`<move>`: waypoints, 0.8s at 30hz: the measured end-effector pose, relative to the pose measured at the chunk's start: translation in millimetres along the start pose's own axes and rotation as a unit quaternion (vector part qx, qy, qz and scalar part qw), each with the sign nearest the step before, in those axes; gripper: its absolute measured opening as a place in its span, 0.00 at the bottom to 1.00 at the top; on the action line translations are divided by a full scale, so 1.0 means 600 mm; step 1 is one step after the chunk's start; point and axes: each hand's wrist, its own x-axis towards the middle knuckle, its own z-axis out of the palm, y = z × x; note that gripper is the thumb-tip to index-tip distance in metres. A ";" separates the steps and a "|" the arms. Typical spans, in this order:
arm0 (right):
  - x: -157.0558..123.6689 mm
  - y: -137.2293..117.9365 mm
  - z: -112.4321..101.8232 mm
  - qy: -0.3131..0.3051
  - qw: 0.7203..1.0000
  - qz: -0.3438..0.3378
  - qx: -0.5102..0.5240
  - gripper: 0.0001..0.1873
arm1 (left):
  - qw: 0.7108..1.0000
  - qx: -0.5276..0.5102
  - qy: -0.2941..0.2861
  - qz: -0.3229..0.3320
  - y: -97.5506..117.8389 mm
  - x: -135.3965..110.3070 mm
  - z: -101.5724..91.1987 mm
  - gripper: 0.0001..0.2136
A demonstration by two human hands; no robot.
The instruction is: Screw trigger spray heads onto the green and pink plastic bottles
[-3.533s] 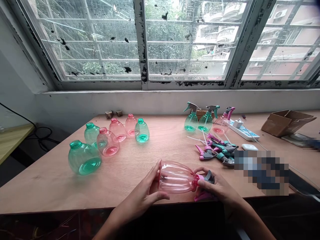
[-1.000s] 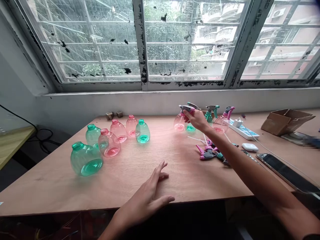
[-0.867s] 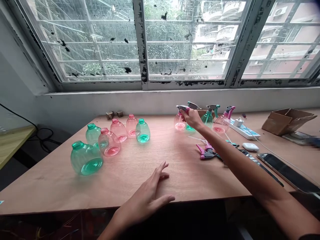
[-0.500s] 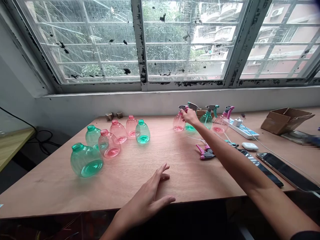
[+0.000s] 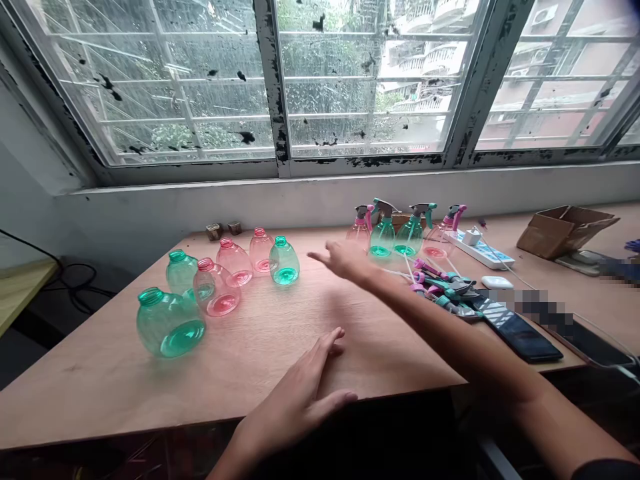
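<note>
- Right hand (image 5: 347, 260): outstretched, spread, index finger pointing left.
- Left hand (image 5: 300, 390): spread, thumb apart.
- Green bottle (image 5: 285, 261), left of right hand: mouth up, long axis vertical.

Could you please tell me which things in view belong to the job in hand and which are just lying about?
Seemingly part of the job:
six bottles without spray heads
the loose spray heads
four bottles fitted with spray heads

Apparently just lying about:
the black phone
the power strip
the white case
the cardboard box
</note>
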 end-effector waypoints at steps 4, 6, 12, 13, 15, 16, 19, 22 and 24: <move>0.021 -0.062 0.073 0.000 0.997 -0.046 0.065 0.48 | 0.999 -0.040 0.010 -0.004 -0.009 0.001 0.002 0.35; 0.035 -0.076 0.097 -0.018 0.994 -0.045 0.101 0.48 | 0.998 -0.064 0.020 -0.008 -0.011 0.001 0.002 0.34; 0.010 -0.077 0.109 -0.065 0.981 -0.054 0.177 0.41 | 0.989 -0.121 0.079 0.018 -0.009 0.006 0.007 0.24; -0.009 -0.070 0.101 -0.072 0.978 -0.057 0.186 0.41 | 0.986 -0.125 0.110 0.016 -0.012 0.007 0.008 0.19; -0.060 -0.046 0.076 -0.083 0.973 -0.062 0.204 0.39 | 0.975 -0.127 0.181 0.006 -0.022 0.010 0.009 0.09; -0.090 -0.031 0.059 -0.090 0.971 -0.063 0.214 0.39 | 0.968 -0.126 0.216 0.000 -0.028 0.012 0.009 0.08; -0.185 0.018 0.003 -0.111 0.959 -0.066 0.253 0.33 | 0.950 -0.120 0.289 -0.008 -0.040 0.018 0.010 0.19; -0.264 0.052 -0.036 -0.113 0.916 -0.054 0.382 0.25 | 0.966 -0.093 0.243 0.001 -0.039 0.021 0.011 0.38; -0.300 0.053 -0.040 -0.101 0.877 -0.039 0.468 0.25 | 0.982 -0.073 0.175 0.016 -0.033 0.019 0.013 0.46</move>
